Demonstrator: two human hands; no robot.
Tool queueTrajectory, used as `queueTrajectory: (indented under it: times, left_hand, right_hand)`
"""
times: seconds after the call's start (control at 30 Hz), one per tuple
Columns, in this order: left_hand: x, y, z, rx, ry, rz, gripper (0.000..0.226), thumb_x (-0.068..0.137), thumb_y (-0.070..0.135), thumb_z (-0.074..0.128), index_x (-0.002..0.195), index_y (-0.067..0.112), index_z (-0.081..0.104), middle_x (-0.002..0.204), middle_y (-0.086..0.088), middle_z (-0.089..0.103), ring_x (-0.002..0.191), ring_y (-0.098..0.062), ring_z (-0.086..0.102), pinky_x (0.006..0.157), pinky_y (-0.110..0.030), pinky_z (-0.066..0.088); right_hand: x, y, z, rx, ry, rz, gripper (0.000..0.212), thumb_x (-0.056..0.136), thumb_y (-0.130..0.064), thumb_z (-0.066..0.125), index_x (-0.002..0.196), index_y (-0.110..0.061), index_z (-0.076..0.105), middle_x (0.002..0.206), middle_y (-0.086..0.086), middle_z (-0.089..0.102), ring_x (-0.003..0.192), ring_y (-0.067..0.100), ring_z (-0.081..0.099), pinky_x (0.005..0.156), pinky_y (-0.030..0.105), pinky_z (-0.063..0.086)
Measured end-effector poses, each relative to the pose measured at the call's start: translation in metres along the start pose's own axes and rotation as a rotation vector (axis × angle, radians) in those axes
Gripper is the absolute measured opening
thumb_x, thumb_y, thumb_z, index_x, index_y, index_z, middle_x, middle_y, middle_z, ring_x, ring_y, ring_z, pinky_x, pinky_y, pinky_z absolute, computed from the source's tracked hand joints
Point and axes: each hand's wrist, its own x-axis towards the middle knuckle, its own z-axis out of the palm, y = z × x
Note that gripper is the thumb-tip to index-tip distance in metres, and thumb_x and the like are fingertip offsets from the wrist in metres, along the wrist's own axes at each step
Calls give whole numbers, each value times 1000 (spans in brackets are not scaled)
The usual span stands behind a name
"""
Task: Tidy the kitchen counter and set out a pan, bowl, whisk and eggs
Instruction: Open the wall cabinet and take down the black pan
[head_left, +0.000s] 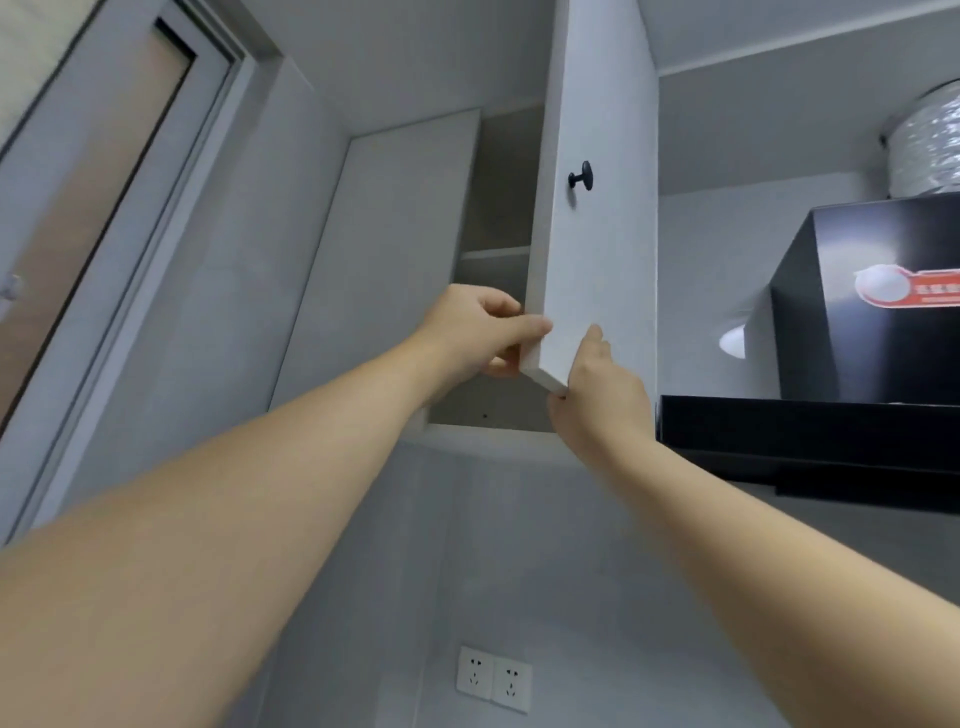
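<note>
At the centre of the frame, an open wall cabinet (498, 171) holds one pale shelf (493, 253), its right end hidden behind the door (597, 260). The cabinet floor (467, 410) below shows a small dark dot.

Door: white flat-panel cabinet door (597, 249) swung open, its front face with a small black round knob (582, 176) turned to the right.
Left hand: left hand (475, 332) grips the door's lower edge, thumb on the front face, fingers (500, 365) curled behind it.
Right hand: right hand (597, 395) holds the bottom corner, one finger up against the face, thumb under the bottom edge.
Cabinet: pale inner shelf (493, 253) visible behind the door.
Right side: glossy black range hood (857, 322) under a crinkled silver foil duct (930, 145).
Wall below: white double wall socket (493, 679).
</note>
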Motion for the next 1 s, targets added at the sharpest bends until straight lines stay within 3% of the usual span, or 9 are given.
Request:
queueTrajectory:
  times: [0.23, 0.3, 0.4, 0.5, 0.63, 0.73, 0.83, 0.93, 1.0]
  left_hand:
    - [4, 13, 14, -70, 36, -65, 13, 92, 14, 57, 84, 8, 66, 73, -11, 67, 62, -19, 68, 50, -20, 54]
    - [8, 8, 20, -48, 37, -77, 15, 92, 13, 56, 81, 10, 66, 72, -9, 67, 58, -15, 69, 51, -20, 53]
    - [12, -5, 28, -42, 59, -113, 16, 92, 13, 55, 79, 10, 65, 73, -7, 67, 55, -14, 68, 49, -19, 51]
    - [14, -19, 39, -55, 82, -156, 16, 91, 10, 55, 78, 10, 64, 72, -8, 65, 50, -12, 66, 48, -18, 49]
    - [13, -37, 49, -46, 73, -182, 16, 91, 10, 53, 78, 9, 64, 72, -6, 65, 51, -12, 66, 52, -21, 49]
    - [15, -48, 55, -33, 61, -187, 16, 90, 10, 53, 79, 9, 64, 73, -6, 66, 60, -18, 68, 60, -25, 49]
    - [20, -60, 59, -19, 59, -192, 18, 90, 10, 53, 76, 10, 64, 77, -6, 66, 65, -22, 68, 63, -26, 49]
    - [27, -79, 61, -7, 60, -196, 17, 90, 10, 53, 77, 11, 64, 83, -7, 67, 71, -23, 69, 68, -30, 50]
    - [30, -91, 60, 0, 65, -193, 16, 90, 11, 53, 79, 14, 64, 87, -7, 67, 76, -22, 69, 73, -34, 52]
  right_hand:
    - [-12, 38, -26, 134, 44, -1, 69, 88, -14, 46, 148, -8, 13, 119, 14, 57, 82, 34, 49, 63, 32, 33]
    - [-14, 47, -29, 176, 48, 19, 68, 86, -14, 45, 147, -10, 16, 99, 11, 59, 76, 31, 47, 59, 31, 32]
    - [-18, 55, -30, 230, 71, 52, 66, 87, -15, 44, 147, -16, 19, 69, -2, 49, 67, 27, 45, 53, 33, 28]
    - [-23, 64, -29, 326, 130, 83, 52, 87, -14, 43, 137, -19, 36, 71, 1, 55, 64, 25, 49, 51, 33, 33]
    - [-30, 79, -24, 448, 130, 118, 11, 91, -19, 46, 98, -11, 49, 70, -5, 54, 66, 18, 50, 54, 26, 38]
    - [-39, 88, -11, 488, 33, 162, 16, 91, -30, 49, 92, -15, 53, 80, 0, 62, 75, 21, 58, 59, 29, 44]
    - [-48, 95, 9, 441, -79, 281, 15, 88, -30, 50, 99, -21, 52, 88, -2, 62, 77, 19, 58, 51, 24, 39]
    - [-45, 96, 31, 413, -212, 428, 22, 86, -23, 47, 68, -11, 42, 65, 3, 47, 57, 19, 42, 47, 25, 26]
    - [-40, 92, 42, 425, -297, 464, 30, 84, -17, 46, 60, -13, 29, 58, 2, 34, 51, 19, 31, 47, 25, 22]
